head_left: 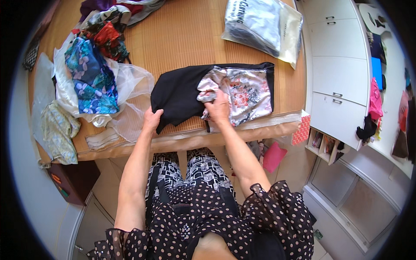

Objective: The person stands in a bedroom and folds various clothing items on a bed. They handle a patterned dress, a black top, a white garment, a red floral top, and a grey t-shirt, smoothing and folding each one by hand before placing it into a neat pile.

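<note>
A black garment [177,93] lies folded on the bed mat, close to the front edge. On its right part rests a shiny pale-pink cloth with a floral print [251,93]. My left hand [151,119] pinches the black garment's near left corner between thumb and fingers. Further right, my right hand [218,107] is closed on the bunched left edge of the floral cloth, its fingertips partly hidden by folds. Along the cloth's right side and far edge, a black border of the garment shows.
Clothes lie heaped at the left: a blue floral garment [93,76], sheer white fabric [134,91] and a red-and-black patterned cloth [110,39]. A clear packet of folded clothing [260,32] sits at the far right of the mat [182,39]. White cabinets [340,73] stand on the right.
</note>
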The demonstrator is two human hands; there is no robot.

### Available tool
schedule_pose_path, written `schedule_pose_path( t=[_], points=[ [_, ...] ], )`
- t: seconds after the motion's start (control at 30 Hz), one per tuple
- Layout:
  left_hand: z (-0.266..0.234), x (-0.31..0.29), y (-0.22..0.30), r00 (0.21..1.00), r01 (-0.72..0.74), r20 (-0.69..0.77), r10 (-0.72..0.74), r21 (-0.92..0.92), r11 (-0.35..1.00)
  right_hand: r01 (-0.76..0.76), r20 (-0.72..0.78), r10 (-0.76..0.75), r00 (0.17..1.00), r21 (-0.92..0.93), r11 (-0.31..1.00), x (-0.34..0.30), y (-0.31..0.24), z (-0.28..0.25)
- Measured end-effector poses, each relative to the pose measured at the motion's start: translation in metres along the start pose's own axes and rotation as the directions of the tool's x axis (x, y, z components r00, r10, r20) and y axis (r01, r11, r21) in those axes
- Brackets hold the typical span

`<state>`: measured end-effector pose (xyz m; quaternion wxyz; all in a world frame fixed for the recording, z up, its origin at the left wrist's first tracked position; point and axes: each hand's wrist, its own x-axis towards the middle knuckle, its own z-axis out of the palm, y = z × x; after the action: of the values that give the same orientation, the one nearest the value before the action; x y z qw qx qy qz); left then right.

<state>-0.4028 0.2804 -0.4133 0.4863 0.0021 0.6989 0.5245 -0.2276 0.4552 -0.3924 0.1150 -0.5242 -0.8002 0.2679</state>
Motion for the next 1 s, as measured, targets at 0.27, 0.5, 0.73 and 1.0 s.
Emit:
schedule_pose_path(
  t=[0.27,0.5,0.73,1.0],
  points=[
    [0.002,-0.005,0.007,0.997,-0.013,0.078,0.023,-0.13,0.991,-0.542,0.542,0.053,0.839,0.821,0.178,0.02,-0.029,-0.036],
    [-0.012,0.003,-0.009,0.997,0.051,0.059,-0.04,-0.195,0.98,-0.069,0.424,-0.173,0.889,0.498,0.864,0.003,-0.051,-0.011],
    [-0.007,0.0,-0.016,0.998,0.055,0.024,-0.051,-0.214,0.975,-0.227,0.158,0.168,0.973,0.532,0.816,-0.025,0.018,-0.041],
    [0.02,-0.02,0.0,0.969,0.136,0.234,-0.078,-0.245,0.96,0.314,0.127,-0.34,0.932,0.189,0.93,-0.054,-0.058,-0.006]
  ],
)
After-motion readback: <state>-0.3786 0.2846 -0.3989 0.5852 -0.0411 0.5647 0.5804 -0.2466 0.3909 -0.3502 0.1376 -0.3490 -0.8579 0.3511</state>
